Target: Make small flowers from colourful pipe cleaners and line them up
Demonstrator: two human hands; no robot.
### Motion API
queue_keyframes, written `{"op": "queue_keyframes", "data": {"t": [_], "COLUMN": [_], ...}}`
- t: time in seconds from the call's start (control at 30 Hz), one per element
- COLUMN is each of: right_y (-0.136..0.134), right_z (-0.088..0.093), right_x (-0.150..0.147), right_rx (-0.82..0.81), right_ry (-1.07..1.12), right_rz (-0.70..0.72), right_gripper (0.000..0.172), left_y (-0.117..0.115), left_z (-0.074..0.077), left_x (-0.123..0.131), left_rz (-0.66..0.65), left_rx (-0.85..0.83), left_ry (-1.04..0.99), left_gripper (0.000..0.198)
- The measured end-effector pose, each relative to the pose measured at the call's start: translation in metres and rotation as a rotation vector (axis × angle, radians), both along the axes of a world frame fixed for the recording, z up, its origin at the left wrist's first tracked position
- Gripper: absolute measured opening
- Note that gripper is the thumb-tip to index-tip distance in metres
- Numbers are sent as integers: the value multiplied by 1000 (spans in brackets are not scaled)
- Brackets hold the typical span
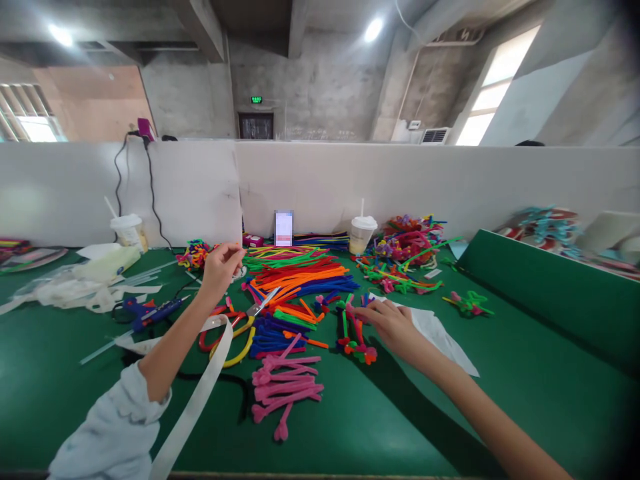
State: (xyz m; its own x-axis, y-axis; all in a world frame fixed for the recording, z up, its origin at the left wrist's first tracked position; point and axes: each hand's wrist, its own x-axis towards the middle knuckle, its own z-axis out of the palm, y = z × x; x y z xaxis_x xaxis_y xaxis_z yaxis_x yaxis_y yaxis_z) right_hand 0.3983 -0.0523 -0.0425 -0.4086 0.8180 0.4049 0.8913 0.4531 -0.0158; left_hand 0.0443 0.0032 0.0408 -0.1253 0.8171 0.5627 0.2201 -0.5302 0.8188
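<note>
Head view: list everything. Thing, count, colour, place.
Pipe cleaners: many, mixed, centre
Stems: several, pink, front centre
Crafted pieces: several, mixed, centre-right
Scissors: at least one, red/yellow, centre-left
Glue gun: one, blue, left
Glue sticks: several, clear, left
Plastic: uncounted, whitish, left
Strap: one, white, front left
Cords: several, black, left
Phone: one, bright-screened, back centre
Cups: two, white-lidded, back
Craft pile: uncounted, mixed, back right
Flower: one, green/pink, right
Sheet: one, white, centre-right
Table: one, green, foreground
Partition: one, white, back
Lights: two, white, overhead
Left hand: one, bare, centre-left
Right hand: one, bare, centre-right
</note>
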Motion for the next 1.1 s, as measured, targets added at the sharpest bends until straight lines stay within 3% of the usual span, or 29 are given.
{"op": "queue_keyframes", "data": {"t": [0.13,0.3,0.4,0.5,0.73,0.9,1.1], "right_y": [2,2,0,1,8,14,16], "right_z": [20,35,37,36,37,34,31], "right_x": [-12,-42,-63,-81,-109,-121,-128], "right_rx": [45,34,0,-28,-127,-134,-150], "right_ry": [93,161,171,152,145,178,192], "right_rz": [33,179,235,281,361,409,433], "right_gripper": [32,29,28,27,27,25,24], "left_y": [19,40,45,44,34,38,48], "left_z": [11,7,0,-6,-25,-40,-43], "left_x": [-28,-66,-82,-91,-68,-36,-24], "left_rz": [126,293,274,175,28,-1,-24], "left_rx": [28,-114,-199,-234,-213,-144,-121], "left_ry": [99,591,836,933,1094,1425,1484], "left_gripper": [16,25,25,22,25,40,27]}}
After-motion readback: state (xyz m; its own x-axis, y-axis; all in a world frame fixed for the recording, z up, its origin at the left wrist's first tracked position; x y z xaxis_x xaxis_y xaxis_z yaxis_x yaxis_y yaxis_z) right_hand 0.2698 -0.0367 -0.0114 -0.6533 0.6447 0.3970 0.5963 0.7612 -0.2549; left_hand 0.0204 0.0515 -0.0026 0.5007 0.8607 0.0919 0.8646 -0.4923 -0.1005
